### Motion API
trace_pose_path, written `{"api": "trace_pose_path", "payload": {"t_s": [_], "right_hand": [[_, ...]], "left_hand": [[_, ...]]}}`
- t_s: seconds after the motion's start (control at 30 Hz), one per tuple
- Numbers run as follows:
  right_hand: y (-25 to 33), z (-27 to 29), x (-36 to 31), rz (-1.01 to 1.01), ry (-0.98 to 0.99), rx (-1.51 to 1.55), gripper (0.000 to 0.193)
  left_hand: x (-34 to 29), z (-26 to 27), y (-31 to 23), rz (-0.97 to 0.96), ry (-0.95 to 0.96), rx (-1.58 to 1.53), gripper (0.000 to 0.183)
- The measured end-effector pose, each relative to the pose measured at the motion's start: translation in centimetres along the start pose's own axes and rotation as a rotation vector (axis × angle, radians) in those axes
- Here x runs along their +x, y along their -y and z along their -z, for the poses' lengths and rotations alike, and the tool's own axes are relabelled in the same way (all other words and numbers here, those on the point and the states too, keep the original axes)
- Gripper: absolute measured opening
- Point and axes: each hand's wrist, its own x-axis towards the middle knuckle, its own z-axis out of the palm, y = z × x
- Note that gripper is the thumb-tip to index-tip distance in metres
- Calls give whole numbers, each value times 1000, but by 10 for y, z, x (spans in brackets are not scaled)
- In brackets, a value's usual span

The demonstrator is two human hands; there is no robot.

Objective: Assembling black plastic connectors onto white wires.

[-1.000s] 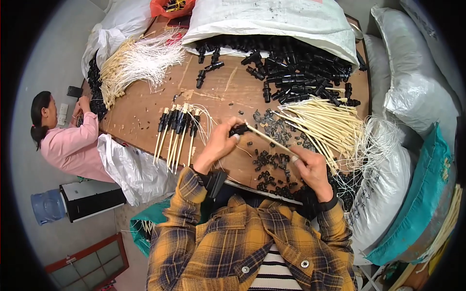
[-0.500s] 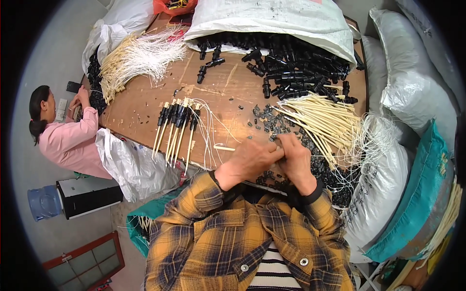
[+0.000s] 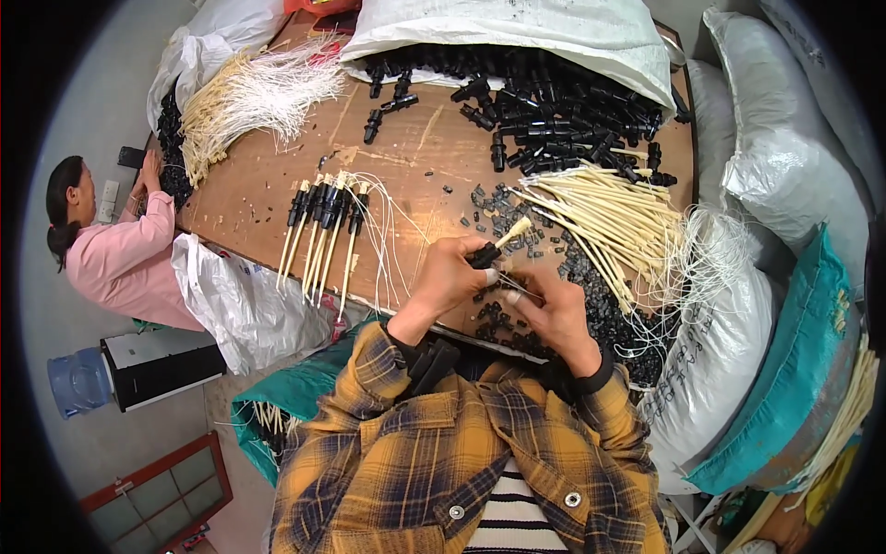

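Note:
My left hand is closed round a black plastic tube fitting, held tilted above the near edge of the table. A short end of pale cream tube sticks out of its upper right end. Close beside it, my right hand pinches a thin white cord between thumb and fingers, under the fitting. Small dark clips lie heaped beyond and around my right hand. Left of my hands, several black fittings with cream tubes through them rest in a row, their white cords trailing right.
Loose cream tubes lie fanned at the right. Black fittings spill from a white sack at the back. A corded tube bundle sits back left. Full sacks line the right side. A person in pink stands at the left.
My hands have drawn slightly apart, and the black fitting now shows in my left hand. The tube end that pointed left is no longer seen there; one now points up and right.

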Motion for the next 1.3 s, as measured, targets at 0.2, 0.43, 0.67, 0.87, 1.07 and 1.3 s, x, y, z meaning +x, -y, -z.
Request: {"api": "trace_pose_path", "payload": {"t_s": [0.2,0.43,0.67,0.87,1.07,1.3], "right_hand": [[-6,-2,1,110,-136,-250,13],[-7,0,6,67,-186,-210,13],[-14,0,4,80,-73,-209,17],[-7,2,3,140,30,-69,23],[-12,2,1,152,71,-213,15],[-2,4,3,56,21,129,16]], "left_hand": [[-5,2,-3,-302,-87,505,30],[-2,6,-17,-273,59,595,37],[-5,-1,-17,-326,132,673,39],[-5,-8,-17,-299,266,578,54],[-1,-1,-13,-446,164,317,49],[-10,-1,-9,-696,-4,298,23]]}}
